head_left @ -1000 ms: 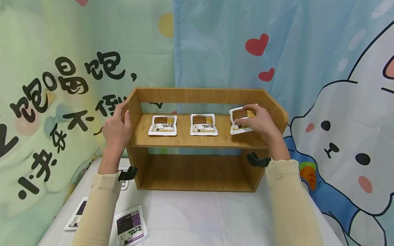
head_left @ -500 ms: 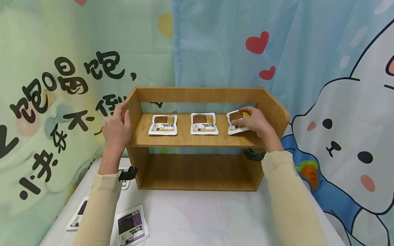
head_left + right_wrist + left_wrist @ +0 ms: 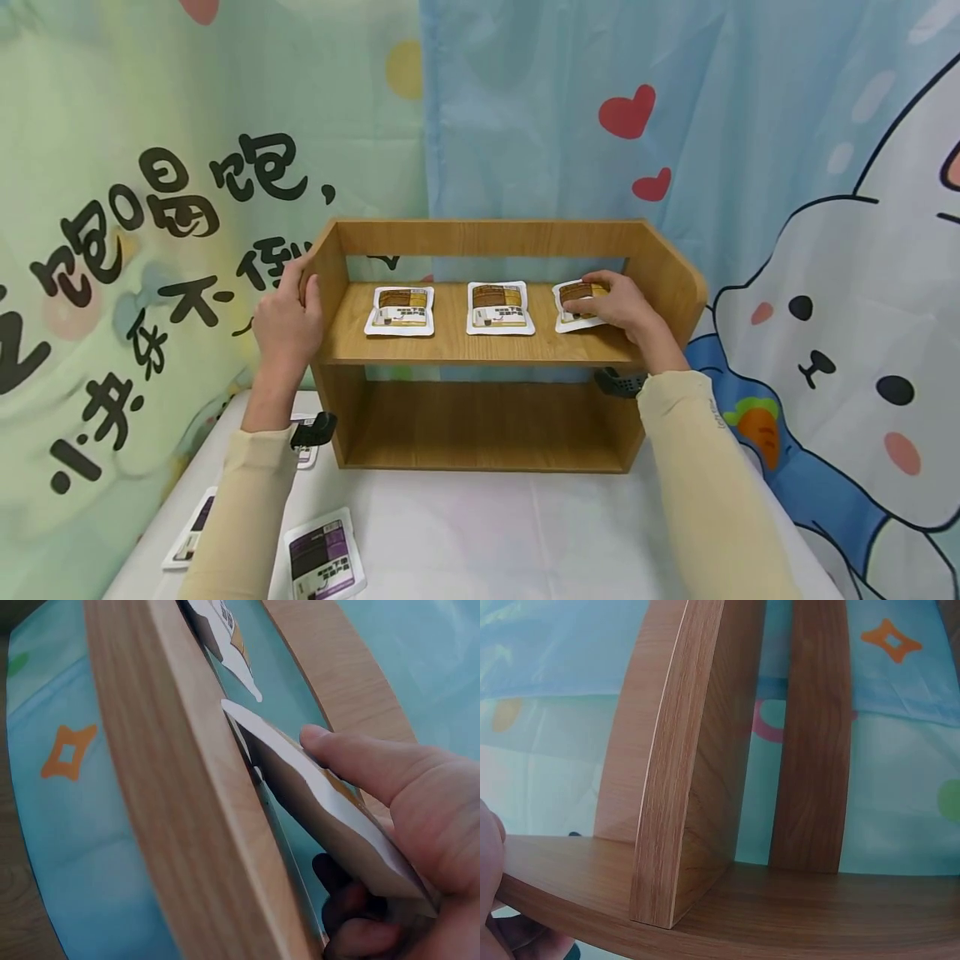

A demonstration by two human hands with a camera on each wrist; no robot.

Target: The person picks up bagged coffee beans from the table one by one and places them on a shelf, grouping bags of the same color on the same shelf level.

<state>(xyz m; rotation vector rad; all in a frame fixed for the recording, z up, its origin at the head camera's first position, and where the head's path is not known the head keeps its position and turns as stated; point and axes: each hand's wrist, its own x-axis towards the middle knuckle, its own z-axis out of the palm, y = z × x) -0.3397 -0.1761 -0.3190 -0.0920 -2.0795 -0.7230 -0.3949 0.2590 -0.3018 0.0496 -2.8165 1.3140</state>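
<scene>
A two-tier wooden shelf [image 3: 480,346] stands on the white table. My left hand [image 3: 288,329] grips the edge of its left side panel; only a bit of that hand [image 3: 489,881] shows at the left wrist view's edge. Over the right of the upper tier, my right hand [image 3: 626,308] holds a white-edged food pouch [image 3: 574,323] with a brown and yellow label. In the right wrist view the thumb lies on one face of this pouch [image 3: 322,795] and curled fingers are behind it; its near end is raised. Two matching pouches, one left [image 3: 400,312] and one in the middle [image 3: 500,308], lie flat beside it.
On the table's left side lie purple-labelled pouches: one in front [image 3: 324,557], one partly behind the left forearm [image 3: 187,533], another beside the shelf [image 3: 306,457]. A printed cloth curtain [image 3: 525,108] hangs behind the shelf.
My right hand has shifted slightly left along the upper tier with the pouch, bringing it nearer the middle one. The left hand keeps its grip on the side panel.
</scene>
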